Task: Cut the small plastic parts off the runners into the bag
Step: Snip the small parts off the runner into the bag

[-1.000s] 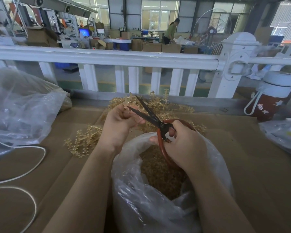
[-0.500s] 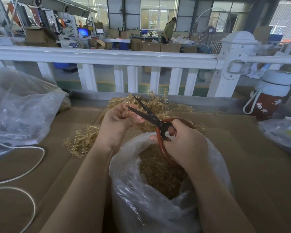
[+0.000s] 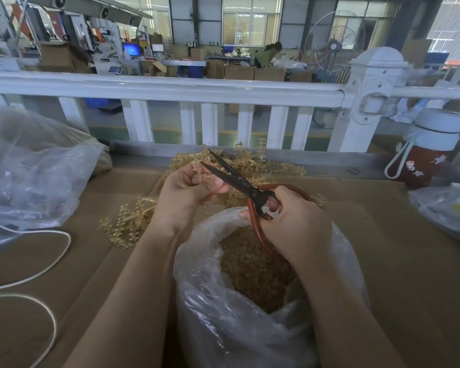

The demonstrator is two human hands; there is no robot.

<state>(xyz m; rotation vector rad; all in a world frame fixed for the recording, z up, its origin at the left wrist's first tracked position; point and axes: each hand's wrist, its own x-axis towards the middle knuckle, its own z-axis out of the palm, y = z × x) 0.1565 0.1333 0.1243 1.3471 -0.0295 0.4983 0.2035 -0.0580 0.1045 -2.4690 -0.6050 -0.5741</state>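
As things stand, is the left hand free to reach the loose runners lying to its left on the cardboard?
Probably not right away: the left hand already grips a runner at the scissors. The loose runners lie unobstructed beside its wrist.

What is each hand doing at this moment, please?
Left hand: pinches a runner of small plastic parts at the blades.
Right hand: grips the scissors by the red handles, blades open, above the bag.
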